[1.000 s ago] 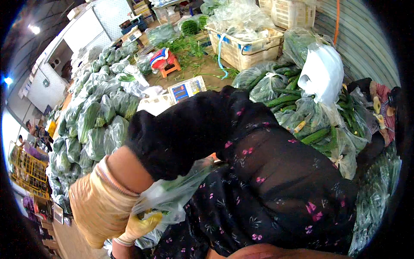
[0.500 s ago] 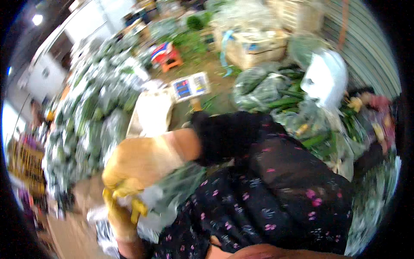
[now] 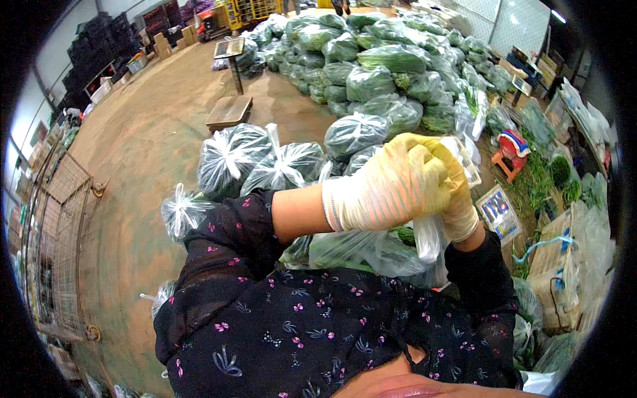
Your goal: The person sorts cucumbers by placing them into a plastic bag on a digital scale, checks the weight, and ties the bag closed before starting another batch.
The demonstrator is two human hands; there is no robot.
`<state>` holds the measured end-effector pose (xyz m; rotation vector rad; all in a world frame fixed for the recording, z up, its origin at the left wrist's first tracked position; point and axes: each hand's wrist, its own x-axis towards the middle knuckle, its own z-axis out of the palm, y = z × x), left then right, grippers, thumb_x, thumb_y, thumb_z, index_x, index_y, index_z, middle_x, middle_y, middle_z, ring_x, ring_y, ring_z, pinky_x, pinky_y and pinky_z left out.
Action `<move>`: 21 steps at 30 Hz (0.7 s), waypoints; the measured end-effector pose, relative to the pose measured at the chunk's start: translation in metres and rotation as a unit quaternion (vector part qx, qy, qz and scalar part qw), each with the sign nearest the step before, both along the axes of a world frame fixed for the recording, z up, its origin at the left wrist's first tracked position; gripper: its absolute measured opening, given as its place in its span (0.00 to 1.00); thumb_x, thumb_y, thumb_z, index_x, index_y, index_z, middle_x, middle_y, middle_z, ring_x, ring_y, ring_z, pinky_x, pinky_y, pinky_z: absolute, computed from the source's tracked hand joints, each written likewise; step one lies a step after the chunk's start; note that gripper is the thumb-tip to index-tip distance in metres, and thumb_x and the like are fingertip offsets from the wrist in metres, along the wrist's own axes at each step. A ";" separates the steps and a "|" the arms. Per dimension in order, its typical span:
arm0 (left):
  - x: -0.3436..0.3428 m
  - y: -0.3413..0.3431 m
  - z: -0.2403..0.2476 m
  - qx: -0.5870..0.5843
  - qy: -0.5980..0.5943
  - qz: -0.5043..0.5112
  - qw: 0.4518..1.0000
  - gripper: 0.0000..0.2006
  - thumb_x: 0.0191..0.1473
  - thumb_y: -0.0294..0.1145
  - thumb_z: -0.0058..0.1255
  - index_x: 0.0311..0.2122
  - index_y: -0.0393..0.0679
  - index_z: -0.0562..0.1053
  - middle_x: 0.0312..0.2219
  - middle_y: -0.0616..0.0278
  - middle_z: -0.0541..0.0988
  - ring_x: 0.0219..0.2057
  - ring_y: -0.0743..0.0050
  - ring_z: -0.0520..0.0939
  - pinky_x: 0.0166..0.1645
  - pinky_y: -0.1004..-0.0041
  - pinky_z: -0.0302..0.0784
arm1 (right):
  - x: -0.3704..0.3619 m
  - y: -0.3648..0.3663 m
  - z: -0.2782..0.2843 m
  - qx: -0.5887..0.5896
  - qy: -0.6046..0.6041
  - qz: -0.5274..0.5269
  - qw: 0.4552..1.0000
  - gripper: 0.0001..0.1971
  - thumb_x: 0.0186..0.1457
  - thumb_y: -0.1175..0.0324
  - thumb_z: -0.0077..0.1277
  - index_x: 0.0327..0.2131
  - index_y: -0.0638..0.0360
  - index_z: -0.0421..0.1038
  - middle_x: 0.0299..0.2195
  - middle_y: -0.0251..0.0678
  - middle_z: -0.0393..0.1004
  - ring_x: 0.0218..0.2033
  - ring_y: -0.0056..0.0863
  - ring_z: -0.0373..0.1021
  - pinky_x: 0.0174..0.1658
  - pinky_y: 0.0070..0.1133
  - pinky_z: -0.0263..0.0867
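Both my hands are gloved in white knit with yellow palms and are raised together in front of my chest. My left hand point(image 3: 391, 186) is closed in a fist against my right hand point(image 3: 458, 199), whose fingers are also closed. From beneath them hangs the gathered white neck point(image 3: 428, 237) of a clear plastic bag point(image 3: 365, 252) filled with green vegetables. The neck appears to be gripped by both hands; the exact grip is hidden behind the gloves. Several tied bags of greens point(image 3: 232, 156) stand just beyond my left forearm.
A large heap of bagged greens point(image 3: 391, 60) lies ahead. A platform scale point(image 3: 230, 111) stands at far left of it, and a wire cage cart point(image 3: 60, 245) at left. On the right are a scale display point(image 3: 499, 213), a red stool point(image 3: 511, 154) and a foam box point(image 3: 554, 265).
My view has swung left toward the heap and the tied bags. Both hands have come up in front of my chest and closed together above the bag, whose gathered neck now shows.
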<state>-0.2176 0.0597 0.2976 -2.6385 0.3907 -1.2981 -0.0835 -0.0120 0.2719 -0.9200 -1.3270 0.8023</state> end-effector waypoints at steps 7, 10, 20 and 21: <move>-0.029 0.012 -0.003 0.070 0.160 0.078 0.982 0.09 0.35 0.37 0.50 0.15 0.46 0.66 0.15 0.62 0.68 0.16 0.66 0.67 0.22 0.68 0.59 | -0.011 -0.003 0.033 0.074 -0.428 -0.270 0.859 0.10 0.47 0.78 0.50 0.36 0.58 0.72 0.20 0.37 0.73 0.16 0.21 0.66 0.20 0.20 0.60; -0.052 0.018 -0.030 -0.027 0.307 -0.019 0.951 0.06 0.40 0.38 0.49 0.19 0.49 0.70 0.15 0.64 0.68 0.16 0.66 0.69 0.23 0.68 0.60 | 0.047 -0.009 -0.032 -0.075 -0.332 -0.312 0.887 0.08 0.48 0.75 0.49 0.34 0.57 0.72 0.21 0.39 0.73 0.17 0.22 0.67 0.22 0.20 0.62; -0.116 0.011 -0.123 -0.642 0.260 -0.017 0.721 0.17 0.45 0.36 0.56 0.13 0.42 0.64 0.21 0.62 0.71 0.23 0.71 0.72 0.26 0.73 0.65 | 0.099 -0.026 -0.125 -0.252 -0.317 -0.268 0.874 0.08 0.49 0.68 0.49 0.35 0.54 0.72 0.26 0.36 0.75 0.27 0.26 0.71 0.31 0.20 0.65; -0.106 0.001 -0.096 -0.761 0.262 0.007 0.593 0.18 0.51 0.40 0.50 0.15 0.42 0.65 0.26 0.61 0.73 0.27 0.76 0.73 0.29 0.79 0.66 | 0.093 -0.031 -0.109 -0.256 -0.218 -0.262 0.905 0.08 0.49 0.70 0.50 0.35 0.55 0.72 0.25 0.32 0.75 0.25 0.19 0.69 0.30 0.17 0.64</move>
